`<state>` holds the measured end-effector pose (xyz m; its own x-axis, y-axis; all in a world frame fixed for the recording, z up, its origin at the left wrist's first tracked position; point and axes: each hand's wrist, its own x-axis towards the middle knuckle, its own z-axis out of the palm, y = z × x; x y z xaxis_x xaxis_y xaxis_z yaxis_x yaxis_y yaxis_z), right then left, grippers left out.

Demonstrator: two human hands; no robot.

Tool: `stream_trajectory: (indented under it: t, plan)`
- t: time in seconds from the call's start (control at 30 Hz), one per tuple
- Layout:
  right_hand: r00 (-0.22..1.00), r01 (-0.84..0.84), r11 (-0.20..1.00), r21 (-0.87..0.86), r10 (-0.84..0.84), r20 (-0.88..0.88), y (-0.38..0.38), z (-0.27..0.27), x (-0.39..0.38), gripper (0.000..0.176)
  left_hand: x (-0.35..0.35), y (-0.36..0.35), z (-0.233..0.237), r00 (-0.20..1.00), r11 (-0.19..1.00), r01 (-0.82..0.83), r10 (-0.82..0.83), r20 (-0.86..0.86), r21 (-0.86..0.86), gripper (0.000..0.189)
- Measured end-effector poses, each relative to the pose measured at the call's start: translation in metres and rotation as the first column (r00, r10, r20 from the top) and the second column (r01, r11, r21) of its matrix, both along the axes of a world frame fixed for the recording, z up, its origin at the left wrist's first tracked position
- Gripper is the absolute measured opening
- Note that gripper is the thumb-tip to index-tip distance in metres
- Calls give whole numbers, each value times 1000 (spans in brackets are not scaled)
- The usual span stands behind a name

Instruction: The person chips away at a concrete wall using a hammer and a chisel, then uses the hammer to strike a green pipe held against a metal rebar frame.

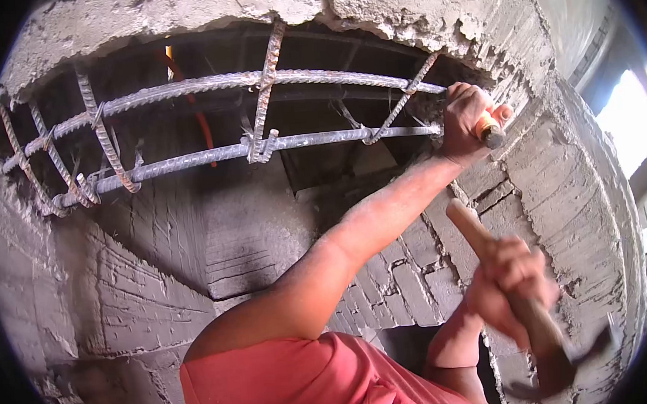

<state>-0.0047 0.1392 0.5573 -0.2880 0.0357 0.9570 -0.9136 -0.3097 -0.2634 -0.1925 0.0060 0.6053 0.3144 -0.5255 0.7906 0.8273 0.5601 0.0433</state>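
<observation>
My left hand [468,119] is closed around a chisel [490,134], whose metal striking end and orange grip show. The fist is against the broken concrete at the right end of the exposed rebar; the chisel's tip is hidden. Lower right, my right hand [512,279] grips a hammer by its wooden handle [473,228]. The hammer's metal head [560,376] points down toward the bottom right and is blurred by motion. The two hands are apart, with the hammer below the chisel.
Two long ribbed rebars [210,158] with crossing stirrups [267,87] span a dark opening. Rough concrete [430,3] edges it above. A brick wall [418,289] stands below, and plastered masonry [583,201] curves down the right. Bright daylight [626,124] enters at far right.
</observation>
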Motion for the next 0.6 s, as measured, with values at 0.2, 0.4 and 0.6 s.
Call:
stream_trajectory:
  t: [0.2, 0.4, 0.6]
  plan:
    - [925, 69, 904, 422, -216, 311, -8, -20, -50, 60, 0, -7, 0, 996, 999, -41, 39, 84, 17, 31]
    - [957, -195, 979, 64, 204, -207, 3, 32, 7, 68, -1, -6, 0, 997, 999, -3, 0, 75, 47, 31]
    - [863, 110, 853, 511, -337, 377, 3, -36, -61, 67, -8, -5, 1, 994, 995, -87, 83, 72, 48, 33]
